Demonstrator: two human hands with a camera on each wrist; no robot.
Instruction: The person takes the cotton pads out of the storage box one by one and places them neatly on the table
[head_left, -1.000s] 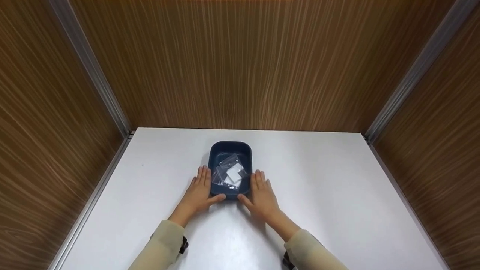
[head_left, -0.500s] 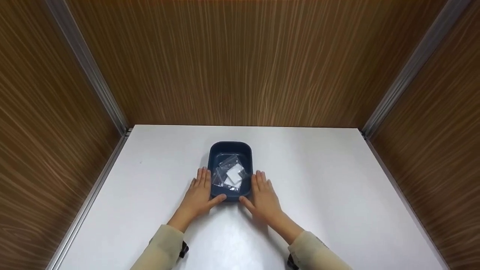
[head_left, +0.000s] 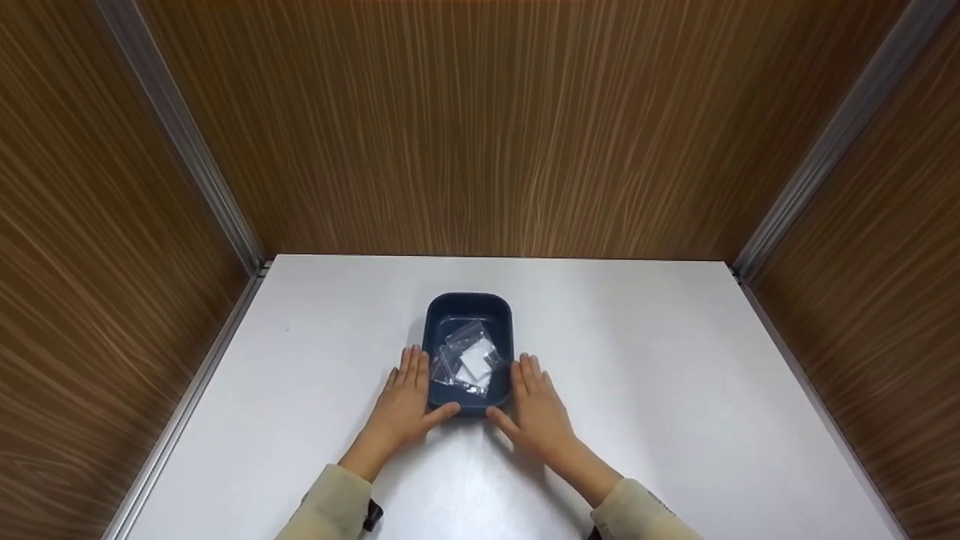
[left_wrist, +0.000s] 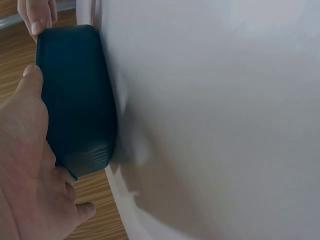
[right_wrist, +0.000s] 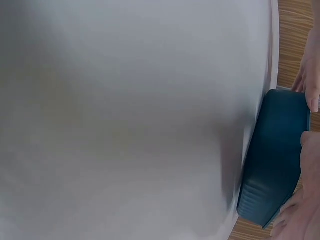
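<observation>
A dark blue rectangular plastic box (head_left: 469, 304) with rounded corners stands on the white table. Inside it lie clear zip bags (head_left: 465, 332) overlapping one another, with flat white squares (head_left: 478, 360) showing through. My left hand (head_left: 403, 409) lies along the box's left side, fingers straight. Its thumb touches the near end, and the left wrist view shows that thumb at the rim. On the opposite side my right hand (head_left: 541, 414) mirrors this, straight fingers against the wall and thumb by the near corner. Both wrist views show the box's outer end wall (left_wrist: 75, 100) between the hands.
The white tabletop (head_left: 637, 360) spreads around the box. Wood-grain panels (head_left: 480, 135) stand behind it and at both sides, with metal rails (head_left: 187, 142) at the corners. Pale sleeves (head_left: 330, 502) cover the forearms.
The box and both hands have shifted a little nearer to me and slightly right. The hands keep the same hold along its sides, and the bags stay inside.
</observation>
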